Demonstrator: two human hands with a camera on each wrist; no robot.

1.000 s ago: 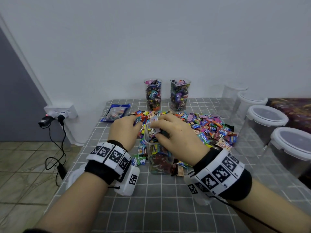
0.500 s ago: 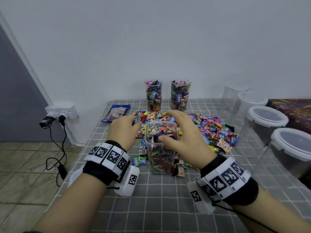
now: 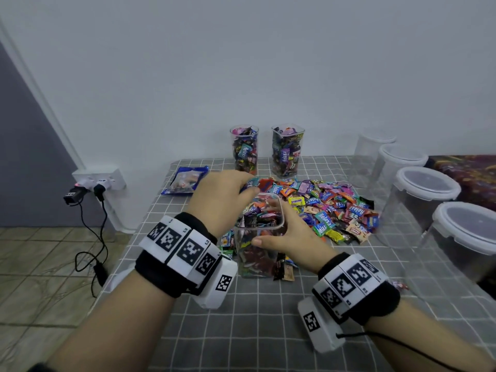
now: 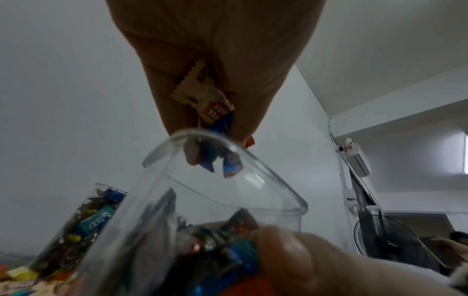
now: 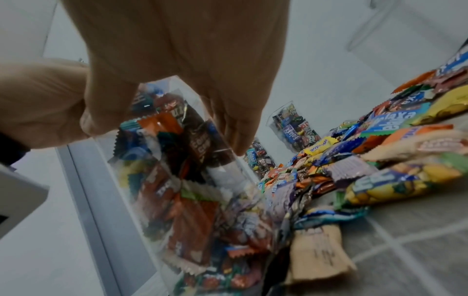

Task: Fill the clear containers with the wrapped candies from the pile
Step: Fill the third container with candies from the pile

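At front of the candy pile [image 3: 330, 208], right hand [image 3: 292, 237] grips the near-full container [image 3: 257, 237] w/ curled fingers; left hand [image 3: 220, 202] pinches a few candies [image 4: 210, 106] over its rim, so release low & centred, container kept steady.

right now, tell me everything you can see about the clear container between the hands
The clear container is a tall, square-sided, transparent plastic tub with rounded corners and no lid. It stands upright on the grey checked tablecloth at the near edge of the candy pile, nearly full of wrapped candies. The right hand grips its side; the left hand holds candies at its rim.
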